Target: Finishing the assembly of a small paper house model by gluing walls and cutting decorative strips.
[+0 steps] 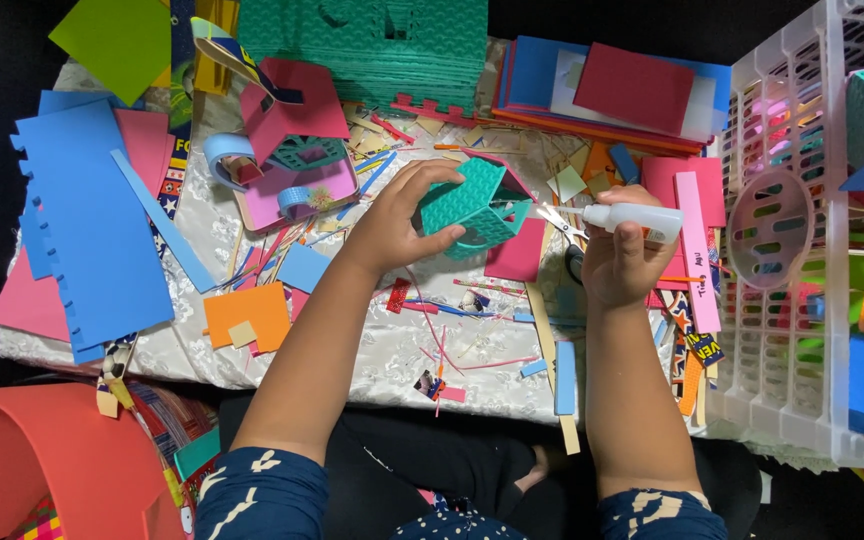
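Teal foam box (472, 208) sits mid-table, clutched in the left hand (392, 225), open side turned right. Right hand (620, 262) grips a white glue bottle (632, 218), long axis level, nozzle pointing left at the box. Scraps crowd all round; a white basket (782, 330) walls off the right edge.

Two hands (392, 225), one glue bottle (637, 217), one basket (782, 330)

Teal textured foam house (472, 205); white glue bottle (637, 217); blue foam sheet (87, 230)
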